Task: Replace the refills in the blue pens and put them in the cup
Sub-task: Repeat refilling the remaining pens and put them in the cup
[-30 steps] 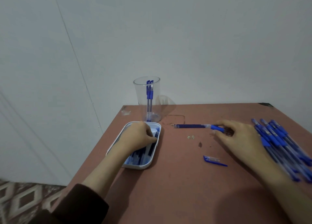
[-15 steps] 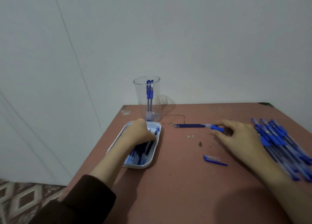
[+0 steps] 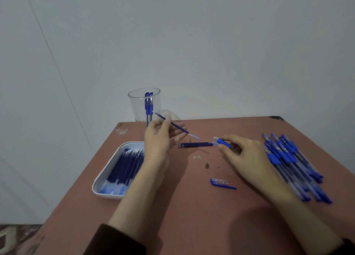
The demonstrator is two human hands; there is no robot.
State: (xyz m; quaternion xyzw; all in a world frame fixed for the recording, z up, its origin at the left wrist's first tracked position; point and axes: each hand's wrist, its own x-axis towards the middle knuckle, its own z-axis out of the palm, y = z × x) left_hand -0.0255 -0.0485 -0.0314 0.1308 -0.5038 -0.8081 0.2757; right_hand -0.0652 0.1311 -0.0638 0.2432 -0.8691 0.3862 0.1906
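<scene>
Refill (image 3: pixel 175 125), pinched by the left hand (image 3: pixel 159 139), ends just beside the right hand's (image 3: pixel 247 155) fingertips gripping the pen barrel (image 3: pixel 223 142); insertion seems next, needing alignment.

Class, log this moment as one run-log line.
left hand: holds refill above table | right hand: pinches pen barrel | cup: pens inside | tray: spare refills

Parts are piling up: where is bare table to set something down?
Bare reddish-brown table lies at the near edge between the left forearm and right forearm, below the loose blue pen cap. Another strip runs along the far edge behind the right hand. Crowded: white tray of refills at left, pile of blue pens at right.
</scene>
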